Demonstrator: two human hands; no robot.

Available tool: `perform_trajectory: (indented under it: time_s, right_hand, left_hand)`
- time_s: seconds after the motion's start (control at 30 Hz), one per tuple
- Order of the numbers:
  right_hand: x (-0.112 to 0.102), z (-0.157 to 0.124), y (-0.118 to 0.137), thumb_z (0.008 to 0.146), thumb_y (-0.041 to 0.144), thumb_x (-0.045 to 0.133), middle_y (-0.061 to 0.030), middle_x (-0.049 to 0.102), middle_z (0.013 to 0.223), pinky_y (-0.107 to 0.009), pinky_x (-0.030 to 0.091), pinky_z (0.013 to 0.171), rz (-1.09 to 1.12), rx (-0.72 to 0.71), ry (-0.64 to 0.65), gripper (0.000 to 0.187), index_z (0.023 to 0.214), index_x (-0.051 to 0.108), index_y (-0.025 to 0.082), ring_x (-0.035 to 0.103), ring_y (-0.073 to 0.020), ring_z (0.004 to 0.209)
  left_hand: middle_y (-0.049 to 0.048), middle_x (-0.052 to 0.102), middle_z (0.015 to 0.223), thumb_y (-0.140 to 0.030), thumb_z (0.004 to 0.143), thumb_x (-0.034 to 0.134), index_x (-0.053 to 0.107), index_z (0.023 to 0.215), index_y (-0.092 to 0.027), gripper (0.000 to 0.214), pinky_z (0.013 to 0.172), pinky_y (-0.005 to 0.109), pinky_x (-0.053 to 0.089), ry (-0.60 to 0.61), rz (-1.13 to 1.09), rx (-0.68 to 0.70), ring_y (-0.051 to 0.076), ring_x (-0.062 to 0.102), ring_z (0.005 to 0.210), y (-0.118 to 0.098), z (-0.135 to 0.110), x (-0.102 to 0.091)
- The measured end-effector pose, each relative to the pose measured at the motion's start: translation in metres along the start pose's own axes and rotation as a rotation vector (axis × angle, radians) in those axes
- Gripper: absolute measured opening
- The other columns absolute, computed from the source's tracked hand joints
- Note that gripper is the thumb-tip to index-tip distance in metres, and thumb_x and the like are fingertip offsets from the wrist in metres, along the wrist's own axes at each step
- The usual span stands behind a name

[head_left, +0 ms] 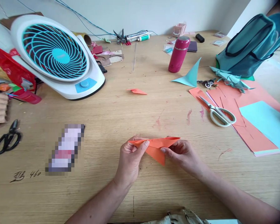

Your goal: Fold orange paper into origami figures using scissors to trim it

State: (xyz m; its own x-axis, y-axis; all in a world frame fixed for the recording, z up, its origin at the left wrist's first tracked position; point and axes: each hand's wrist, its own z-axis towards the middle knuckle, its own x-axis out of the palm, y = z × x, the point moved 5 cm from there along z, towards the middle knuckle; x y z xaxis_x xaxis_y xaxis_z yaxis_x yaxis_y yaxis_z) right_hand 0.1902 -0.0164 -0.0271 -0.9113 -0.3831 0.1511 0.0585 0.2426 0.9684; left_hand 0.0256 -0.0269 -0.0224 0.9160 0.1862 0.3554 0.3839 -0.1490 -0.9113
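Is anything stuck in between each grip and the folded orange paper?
Nothing that I can see. The left grip and right grip both touch the folded orange paper directly. The white-handled scissors lie apart, farther right.

Handwritten number "460" on wooden tabletop, 8 o'clock; scrawled characters beside it, toward 9 o'clock, unclear.

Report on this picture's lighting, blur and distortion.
Head view: light looks soft, without harsh shadows; folded orange paper fairly crisp; phone-like object pixelated into blocks. Head view edges: dark blur in the top-right corner; fan and bottle lean outward, probably wide-angle distortion.
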Motion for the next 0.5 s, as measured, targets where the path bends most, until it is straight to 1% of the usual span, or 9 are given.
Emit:
perform_trajectory:
  time_s: [0.1,0.23,0.3,0.43,0.5]
  right_hand:
    - [-0.001,0.000,0.000,0.078,0.056,0.078,-0.0039,0.071,0.077,-0.033,0.055,0.071,-0.027,-0.009,-0.014,0.037,0.082,0.075,0.020,0.064,-0.0198,0.073]
    - [-0.002,-0.001,-0.004,0.081,0.057,0.075,-0.0033,0.068,0.073,-0.031,0.053,0.066,-0.032,-0.004,-0.035,0.038,0.075,0.070,0.019,0.062,-0.0182,0.070]
    - [-0.003,-0.002,-0.006,0.080,0.056,0.075,-0.0033,0.068,0.072,-0.030,0.052,0.064,-0.027,0.011,-0.054,0.038,0.075,0.069,0.019,0.062,-0.0182,0.069]
    - [-0.005,0.000,-0.002,0.074,0.056,0.081,-0.0049,0.072,0.079,-0.032,0.054,0.067,-0.004,0.023,-0.059,0.038,0.082,0.070,0.020,0.064,-0.0201,0.073]
    - [-0.009,0.002,0.004,0.074,0.058,0.080,-0.0043,0.071,0.077,-0.031,0.053,0.065,-0.016,0.021,-0.074,0.040,0.079,0.068,0.020,0.063,-0.0194,0.071]
  left_hand:
    - [0.0000,0.067,0.073,-0.033,0.071,0.087,0.076,0.073,-0.019,0.018,0.077,0.026,0.049,0.003,-0.005,-0.006,0.014,0.062,0.077,-0.001,0.000,0.001]
    - [-0.0003,0.067,0.070,-0.033,0.072,0.086,0.075,0.072,-0.018,0.018,0.075,0.026,0.049,0.018,-0.007,-0.030,0.013,0.061,0.073,-0.001,0.000,0.003]
    - [0.0000,0.068,0.071,-0.033,0.072,0.086,0.075,0.072,-0.018,0.019,0.074,0.025,0.049,0.026,-0.020,-0.045,0.013,0.061,0.073,-0.001,0.000,0.003]
    - [0.0015,0.070,0.076,-0.034,0.071,0.087,0.076,0.074,-0.018,0.020,0.071,0.023,0.050,0.037,-0.025,-0.095,0.013,0.063,0.076,0.002,0.000,-0.001]
    - [0.0025,0.073,0.079,-0.036,0.071,0.087,0.078,0.077,-0.018,0.021,0.066,0.022,0.051,0.044,0.019,-0.125,0.013,0.064,0.075,0.004,0.000,-0.003]
